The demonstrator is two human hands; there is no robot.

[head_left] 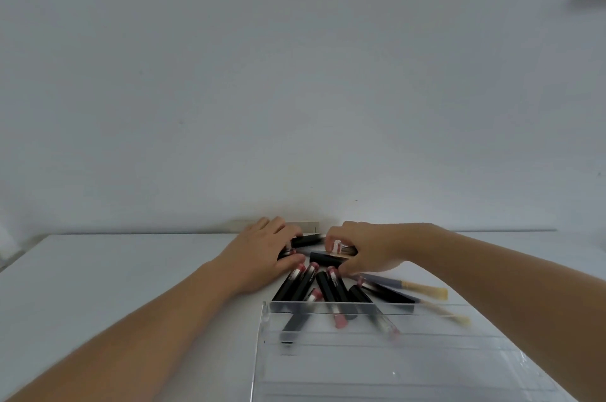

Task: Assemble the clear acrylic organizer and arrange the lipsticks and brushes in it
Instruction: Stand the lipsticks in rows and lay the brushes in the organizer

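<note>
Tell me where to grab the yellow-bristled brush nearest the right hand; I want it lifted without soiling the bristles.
Pinch the grey handle of the brush mid-length, coming from above. It lies flat on the table, bristles pointing right, with its handle end near the right hand.

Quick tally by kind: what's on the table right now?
Lipsticks: about 11 (overlapping and blurred, so the count may be off)
Brushes: 2
Clear acrylic organizer: 1
Total: about 14
</note>
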